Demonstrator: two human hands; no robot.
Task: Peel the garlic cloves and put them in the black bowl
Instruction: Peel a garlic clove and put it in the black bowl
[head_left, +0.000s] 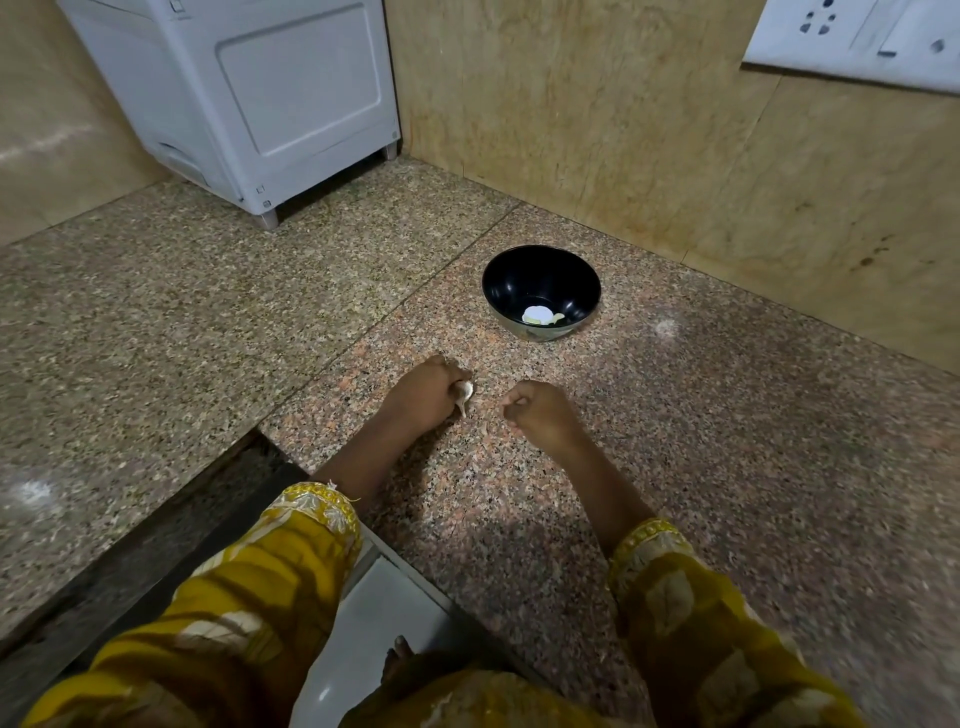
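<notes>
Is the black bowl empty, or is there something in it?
Not empty. The black bowl stands upright on the counter, and a few pale pieces, probably peeled garlic, lie at its bottom.

desk: we see speckled granite (727, 467), pinkish near, greyer at left, one seam between | wall: beige stone slabs (623, 130) behind and at right | back left: we note a white appliance (249, 93) on short feet | top right: white socket plate (857, 36) | light: pale glare patches on desk | bottom: white floor tile (374, 613)
</notes>
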